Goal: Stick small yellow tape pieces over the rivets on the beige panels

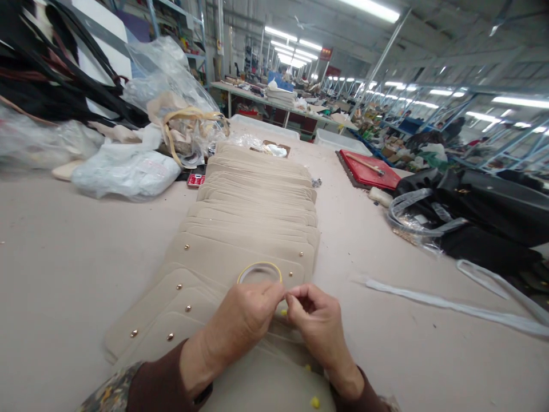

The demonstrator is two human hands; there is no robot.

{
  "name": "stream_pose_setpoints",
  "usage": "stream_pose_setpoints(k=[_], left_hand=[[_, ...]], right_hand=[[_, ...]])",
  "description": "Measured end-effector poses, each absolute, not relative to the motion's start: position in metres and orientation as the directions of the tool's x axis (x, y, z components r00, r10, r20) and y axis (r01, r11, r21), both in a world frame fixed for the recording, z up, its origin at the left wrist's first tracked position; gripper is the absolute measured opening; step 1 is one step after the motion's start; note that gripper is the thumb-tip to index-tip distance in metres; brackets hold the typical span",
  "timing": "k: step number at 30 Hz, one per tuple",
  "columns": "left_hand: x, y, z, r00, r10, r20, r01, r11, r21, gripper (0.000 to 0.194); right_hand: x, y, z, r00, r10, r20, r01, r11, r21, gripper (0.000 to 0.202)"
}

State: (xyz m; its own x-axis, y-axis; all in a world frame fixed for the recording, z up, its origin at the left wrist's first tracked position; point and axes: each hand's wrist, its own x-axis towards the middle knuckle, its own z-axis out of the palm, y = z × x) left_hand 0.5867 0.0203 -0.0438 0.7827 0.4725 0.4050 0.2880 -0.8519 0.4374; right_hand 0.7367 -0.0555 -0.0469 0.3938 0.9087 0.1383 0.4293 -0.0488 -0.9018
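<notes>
My left hand is closed on a roll of yellow-edged tape, whose ring stands up beyond my knuckles. The fingertips of my right hand are pinched together and meet my left fingertips; what they hold is too small to tell. Beneath both hands lies a long overlapping row of beige panels with rounded corners. Metal studs show on the nearer panels. Small yellow bits lie on the beige piece closest to me.
Plastic-wrapped bundles and black straps sit at the left. At the right are a red board with a hammer on it, black bags and a pale strip on the table.
</notes>
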Motion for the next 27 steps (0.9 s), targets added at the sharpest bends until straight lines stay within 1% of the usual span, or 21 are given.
stream_pose_setpoints(k=[1, 3, 4, 6, 8, 10, 12, 14, 18, 21, 24, 27], left_hand=[[0.587, 0.019, -0.044, 0.773, 0.459, 0.438, 0.277, -0.865, 0.418, 0.024], [0.588, 0.017, -0.046, 0.762, 0.438, 0.476, 0.263, -0.882, 0.391, 0.025], [0.589, 0.017, -0.047, 0.764, 0.439, 0.473, 0.276, -0.885, 0.375, 0.024], [0.590, 0.018, -0.052, 0.784, 0.474, 0.400, 0.360, -0.873, 0.330, 0.021], [0.592, 0.020, -0.056, 0.811, 0.520, 0.268, 0.452, -0.848, 0.278, 0.017], [0.594, 0.023, -0.059, 0.830, 0.541, 0.137, 0.501, -0.831, 0.242, 0.012], [0.595, 0.024, -0.060, 0.837, 0.545, 0.051, 0.520, -0.822, 0.233, 0.009], [0.596, 0.024, -0.059, 0.833, 0.554, 0.001, 0.538, -0.810, 0.233, 0.009], [0.597, 0.022, -0.054, 0.822, 0.567, -0.054, 0.562, -0.792, 0.240, 0.010], [0.596, 0.022, -0.053, 0.819, 0.570, -0.065, 0.567, -0.787, 0.243, 0.012], [0.595, 0.023, -0.056, 0.819, 0.571, -0.058, 0.567, -0.787, 0.244, 0.012], [0.595, 0.023, -0.060, 0.826, 0.562, -0.035, 0.552, -0.797, 0.245, 0.011]], right_hand=[[0.739, -0.052, -0.048, 0.433, 0.901, 0.022, 0.299, -0.120, -0.947, 0.014], [0.748, -0.045, -0.054, 0.474, 0.870, -0.139, 0.110, -0.215, -0.970, 0.021], [0.753, -0.042, -0.058, 0.486, 0.856, -0.179, 0.068, -0.241, -0.968, 0.024], [0.764, -0.038, -0.064, 0.499, 0.842, -0.205, 0.067, -0.273, -0.960, 0.030], [0.772, -0.035, -0.068, 0.487, 0.854, -0.185, 0.135, -0.282, -0.950, 0.034], [0.775, -0.034, -0.069, 0.470, 0.872, -0.137, 0.239, -0.275, -0.931, 0.034], [0.773, -0.032, -0.067, 0.454, 0.888, -0.079, 0.367, -0.267, -0.891, 0.031], [0.770, -0.030, -0.065, 0.434, 0.901, -0.003, 0.501, -0.244, -0.830, 0.027], [0.764, -0.025, -0.065, 0.357, 0.920, 0.162, 0.700, -0.148, -0.698, 0.019], [0.762, -0.022, -0.068, 0.308, 0.928, 0.209, 0.781, -0.121, -0.613, 0.017], [0.762, -0.021, -0.071, 0.335, 0.923, 0.191, 0.795, -0.168, -0.583, 0.012], [0.765, -0.025, -0.072, 0.425, 0.888, 0.174, 0.750, -0.239, -0.616, 0.020]])
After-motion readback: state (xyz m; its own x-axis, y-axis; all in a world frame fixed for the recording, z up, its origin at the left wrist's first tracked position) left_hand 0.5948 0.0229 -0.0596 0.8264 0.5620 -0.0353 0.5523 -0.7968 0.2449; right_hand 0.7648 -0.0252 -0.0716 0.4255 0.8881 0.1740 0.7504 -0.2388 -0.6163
